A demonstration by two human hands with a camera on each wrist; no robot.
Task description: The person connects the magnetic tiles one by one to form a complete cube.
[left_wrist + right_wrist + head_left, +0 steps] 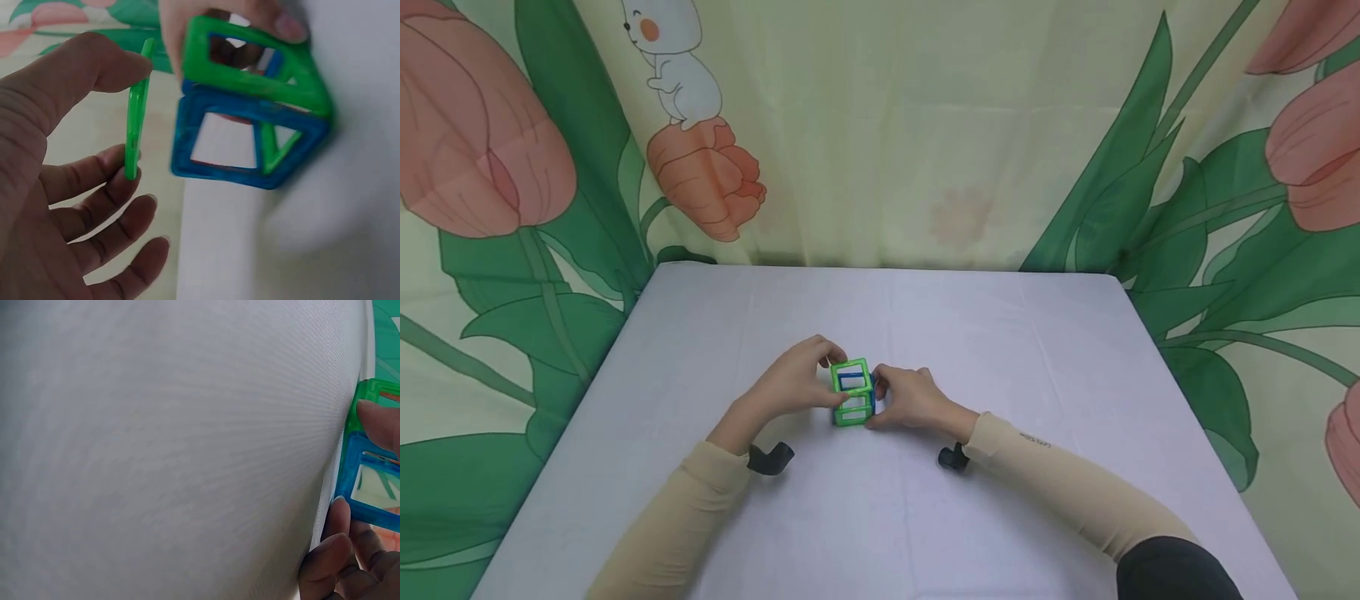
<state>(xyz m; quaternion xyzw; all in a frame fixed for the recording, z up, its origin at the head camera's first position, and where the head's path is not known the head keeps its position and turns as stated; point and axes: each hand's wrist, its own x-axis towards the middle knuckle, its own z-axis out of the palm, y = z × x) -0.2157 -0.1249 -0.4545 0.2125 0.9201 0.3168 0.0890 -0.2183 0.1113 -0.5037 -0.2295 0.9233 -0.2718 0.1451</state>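
Sleeves of beige cloth run up from the near edge of the table [1075,350], and between them and that edge we see a wide stretch of bare white cover. A small dark strap piece lies beside each wrist. Past these, both hands meet at the middle of the table around a small cube of magnetic tiles [853,392], built of green and blue square frames and resting on the cover.

Our left hand [793,383] pinches a loose green tile [137,109] between thumb and forefinger, held on edge just beside the cube's open side, a narrow gap apart from it in the left wrist view; the other fingers curl loosely below. Our right hand [910,398] grips the cube from the opposite side, thumb on a green frame and fingertips [340,515] pressed on the edge of a blue tile [372,490].

White cover lies open all around the cube, left, right and beyond, well apart from every table edge. At the far edge the table meets a curtain [925,125] printed with pink tulips, green leaves and a white cartoon animal, which also hangs along both sides.
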